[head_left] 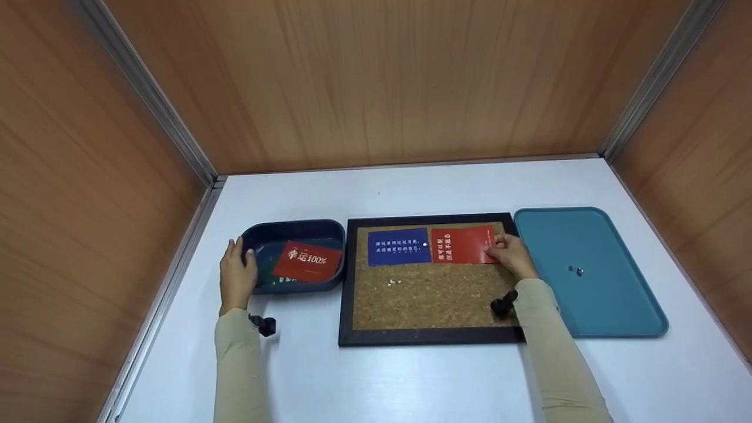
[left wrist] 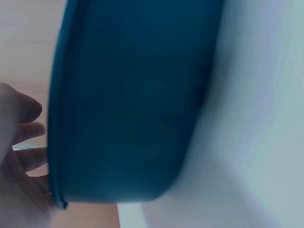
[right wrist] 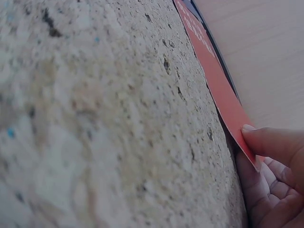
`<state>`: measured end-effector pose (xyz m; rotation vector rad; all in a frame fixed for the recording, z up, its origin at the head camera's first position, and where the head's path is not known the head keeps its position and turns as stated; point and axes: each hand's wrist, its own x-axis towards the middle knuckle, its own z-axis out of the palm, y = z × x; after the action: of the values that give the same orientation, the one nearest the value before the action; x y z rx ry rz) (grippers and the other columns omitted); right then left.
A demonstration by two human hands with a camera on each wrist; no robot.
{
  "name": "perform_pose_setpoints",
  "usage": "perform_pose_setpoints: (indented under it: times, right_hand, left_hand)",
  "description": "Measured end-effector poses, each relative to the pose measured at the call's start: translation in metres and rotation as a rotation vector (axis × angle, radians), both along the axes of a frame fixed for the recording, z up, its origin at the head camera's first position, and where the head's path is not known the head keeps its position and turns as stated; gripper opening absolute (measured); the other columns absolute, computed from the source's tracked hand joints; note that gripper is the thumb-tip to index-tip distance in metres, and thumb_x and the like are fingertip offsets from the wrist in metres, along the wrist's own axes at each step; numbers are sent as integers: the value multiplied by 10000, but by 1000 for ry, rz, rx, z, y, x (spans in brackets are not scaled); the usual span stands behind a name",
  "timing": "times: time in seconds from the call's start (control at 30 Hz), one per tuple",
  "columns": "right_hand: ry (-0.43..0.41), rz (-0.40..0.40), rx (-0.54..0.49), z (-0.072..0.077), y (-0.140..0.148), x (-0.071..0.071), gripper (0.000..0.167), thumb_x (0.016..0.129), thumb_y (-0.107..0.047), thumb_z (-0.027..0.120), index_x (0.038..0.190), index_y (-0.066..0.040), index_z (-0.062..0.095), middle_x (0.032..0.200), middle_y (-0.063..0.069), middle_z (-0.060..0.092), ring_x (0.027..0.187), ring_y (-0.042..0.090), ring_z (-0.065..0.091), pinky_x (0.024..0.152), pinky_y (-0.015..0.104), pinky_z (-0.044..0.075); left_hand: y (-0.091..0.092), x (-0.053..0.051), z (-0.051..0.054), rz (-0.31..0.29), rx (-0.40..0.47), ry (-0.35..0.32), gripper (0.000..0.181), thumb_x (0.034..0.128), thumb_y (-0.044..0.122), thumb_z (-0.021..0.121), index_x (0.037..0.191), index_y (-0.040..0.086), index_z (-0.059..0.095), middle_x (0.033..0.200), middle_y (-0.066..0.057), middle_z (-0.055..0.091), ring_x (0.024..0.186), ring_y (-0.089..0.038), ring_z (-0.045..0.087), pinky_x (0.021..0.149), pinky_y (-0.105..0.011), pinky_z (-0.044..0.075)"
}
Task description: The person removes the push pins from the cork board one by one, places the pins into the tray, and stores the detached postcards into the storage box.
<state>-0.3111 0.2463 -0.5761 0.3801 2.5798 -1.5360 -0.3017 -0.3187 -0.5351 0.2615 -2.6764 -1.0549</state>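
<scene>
My right hand [head_left: 512,256] pinches the right end of a red card [head_left: 461,245] lying on the upper right of the corkboard [head_left: 429,299]. In the right wrist view, thumb and fingers of the hand [right wrist: 275,175] hold the edge of the red card [right wrist: 218,90]. Left of it is a blue card [head_left: 396,247] with a small white pin by its right edge. My left hand [head_left: 238,276] rests at the left rim of a dark blue bin [head_left: 299,288], its fingers relaxed; the bin [left wrist: 128,104] fills much of the left wrist view. Inside lies another red card [head_left: 308,262] over a green one.
A teal tray [head_left: 605,294] stands right of the corkboard, with small metallic pins [head_left: 579,271] in it. Several small white pins [head_left: 393,283] lie on the cork's left part. Wooden panels [head_left: 376,82] enclose the white table [head_left: 399,388] at the back and sides.
</scene>
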Motion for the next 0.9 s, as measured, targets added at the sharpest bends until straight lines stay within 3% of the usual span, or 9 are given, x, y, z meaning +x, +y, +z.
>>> perform_pose_setpoints:
  times: [0.23, 0.67, 0.9]
  right_hand:
    - [3, -7, -21, -1, -2, 2, 276, 892, -101, 614, 1116, 52, 564, 894, 65, 598, 784, 134, 566, 643, 205, 478]
    - [0, -23, -110, -1, -3, 3, 274, 894, -65, 607, 1128, 66, 550, 895, 84, 596, 761, 118, 599, 632, 211, 516]
    - [-27, -31, -118, -1, -4, 3, 313, 898, -74, 603, 1170, 66, 536, 1008, 150, 607, 821, 143, 623, 658, 211, 540]
  left_hand:
    - [-7, 3, -9, 28, 20, -62, 526, 1027, 167, 385, 1494, -40, 258, 1555, -269, 218, 1452, -403, 197, 1191, -510, 185]
    - [-8, 5, -18, 162, 104, -37, 475, 1023, 152, 367, 1447, -62, 349, 1432, -318, 404, 1354, -449, 361, 1132, -535, 299]
    - [-6, 6, -18, 236, 160, -40, 462, 998, 110, 375, 1431, -50, 393, 1427, -293, 434, 1340, -434, 400, 1113, -519, 346]
